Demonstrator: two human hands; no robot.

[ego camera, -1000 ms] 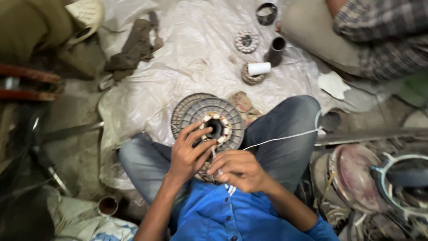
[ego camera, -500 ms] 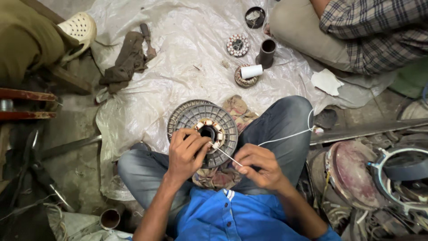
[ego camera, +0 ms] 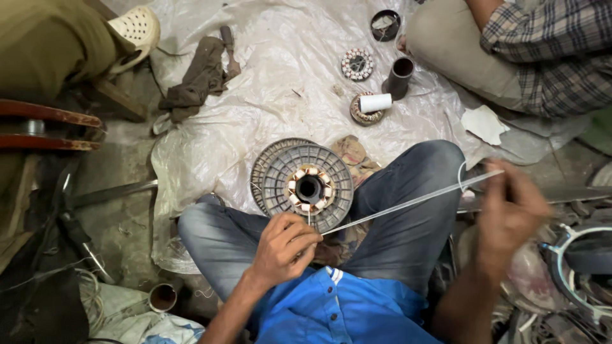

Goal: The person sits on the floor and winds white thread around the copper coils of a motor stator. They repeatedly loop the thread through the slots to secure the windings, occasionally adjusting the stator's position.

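My left hand [ego camera: 285, 245] pinches the thin white cord [ego camera: 408, 204] at six o'clock of the round grey ribbed stator housing [ego camera: 301, 185] on my lap, while my blurred right hand [ego camera: 510, 210] grips it taut toward three o'clock.

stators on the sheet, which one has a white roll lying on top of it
The far stator beside the dark tube: the white roll rests across it. The small stator and the one in the grey disc carry nothing.

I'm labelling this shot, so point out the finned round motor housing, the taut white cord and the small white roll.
finned round motor housing [ego camera: 274, 172], head view, grey outer fins
taut white cord [ego camera: 408, 204], head view, mid-span
small white roll [ego camera: 375, 102], head view, side
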